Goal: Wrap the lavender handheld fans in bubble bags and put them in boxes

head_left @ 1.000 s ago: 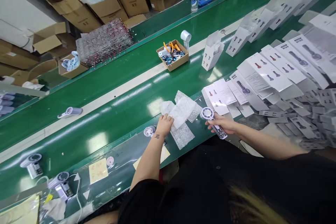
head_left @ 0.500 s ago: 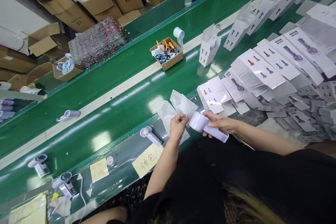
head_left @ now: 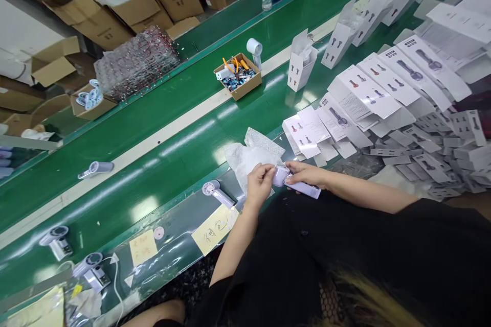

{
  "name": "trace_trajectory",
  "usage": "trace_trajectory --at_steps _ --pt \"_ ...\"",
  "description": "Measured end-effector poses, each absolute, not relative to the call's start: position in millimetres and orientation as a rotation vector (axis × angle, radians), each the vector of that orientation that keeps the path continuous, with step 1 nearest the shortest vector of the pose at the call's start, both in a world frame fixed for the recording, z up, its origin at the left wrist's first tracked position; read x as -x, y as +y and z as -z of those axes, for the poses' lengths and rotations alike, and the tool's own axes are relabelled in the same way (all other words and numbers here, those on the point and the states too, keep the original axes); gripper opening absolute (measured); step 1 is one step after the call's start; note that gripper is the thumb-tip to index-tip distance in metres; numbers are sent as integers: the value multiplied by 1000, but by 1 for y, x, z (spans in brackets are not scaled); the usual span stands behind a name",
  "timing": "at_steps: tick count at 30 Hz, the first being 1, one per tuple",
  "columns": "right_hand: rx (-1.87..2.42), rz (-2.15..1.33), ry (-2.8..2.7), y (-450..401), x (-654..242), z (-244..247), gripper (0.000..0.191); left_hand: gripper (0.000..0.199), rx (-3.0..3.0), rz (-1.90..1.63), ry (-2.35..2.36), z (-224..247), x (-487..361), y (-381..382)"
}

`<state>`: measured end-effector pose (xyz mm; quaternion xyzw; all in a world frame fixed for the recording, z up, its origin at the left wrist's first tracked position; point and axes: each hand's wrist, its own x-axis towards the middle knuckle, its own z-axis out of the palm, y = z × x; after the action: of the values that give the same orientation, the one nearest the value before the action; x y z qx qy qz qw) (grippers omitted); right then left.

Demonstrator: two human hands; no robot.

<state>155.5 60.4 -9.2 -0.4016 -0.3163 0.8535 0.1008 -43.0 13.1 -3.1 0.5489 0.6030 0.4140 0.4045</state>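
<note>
Grasping the handheld fan (head_left: 307, 190) in our right hand (head_left: 309, 174), we now hide its grille, visible a second ago; our left hand (head_left: 260, 184) meets its head, grip unclear, so both hands work it beside the bubble wrap (head_left: 244, 159).

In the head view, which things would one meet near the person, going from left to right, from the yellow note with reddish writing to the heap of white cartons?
Yellow note, fan lying on the bench, left hand, held fan, heap of white cartons.
</note>
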Motion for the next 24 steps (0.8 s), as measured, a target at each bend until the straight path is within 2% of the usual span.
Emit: trace_trajectory --at_steps 6,10,14,17,20,24 --pt "1234 -2371 -958 47 -145 2 45 14 -1901 -1025 1526 -10 37 18" --pt "1147 -2424 -814 43 -156 2 42 14 -2381 -819 1411 -3 53 5" --pt "1195 -2390 -751 34 -164 4 38 14 -2655 -675 1525 15 67 -15" --pt "1264 -2327 -713 25 -159 6 35 12 -2613 -672 1763 31 61 -15" --pt "1281 -2255 -657 17 -151 10 33 10 -2316 -669 2043 43 46 -5" --pt "1299 -2168 -557 12 -146 17 31 11 -1898 -657 2028 41 32 -4"
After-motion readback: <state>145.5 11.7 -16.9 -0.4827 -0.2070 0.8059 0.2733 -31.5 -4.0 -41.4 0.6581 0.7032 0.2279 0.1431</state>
